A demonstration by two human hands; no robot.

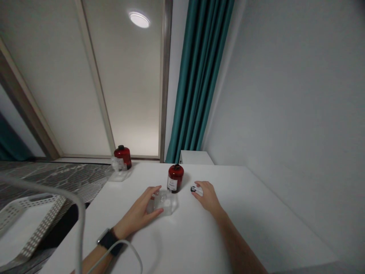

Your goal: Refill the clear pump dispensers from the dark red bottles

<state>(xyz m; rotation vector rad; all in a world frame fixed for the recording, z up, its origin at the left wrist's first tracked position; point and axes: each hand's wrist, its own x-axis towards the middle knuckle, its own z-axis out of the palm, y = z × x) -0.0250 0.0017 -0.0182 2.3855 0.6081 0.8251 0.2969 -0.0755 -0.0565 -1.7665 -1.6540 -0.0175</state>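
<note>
My left hand (pixel 144 209) curves its thumb and fingers around a clear, see-through container (pixel 167 202) low on the white table. Part of the container is hidden behind the fingers. Just behind it stands a dark red bottle (pixel 176 176) with a white label, upright. To the right of that bottle, my right hand (pixel 207 196) pinches a small piece with a dark round end and a pale body (pixel 196 189). It is too small to tell its exact kind. A black watch (pixel 111 240) is on my left wrist.
A second red bottle (pixel 124 156) with a black cap stands at the table's far left corner, beside another clear container (pixel 117 165). A white perforated basket (pixel 47 220) lies left of the table. Pale cables (pixel 81 228) cross the lower left. A wall borders the right.
</note>
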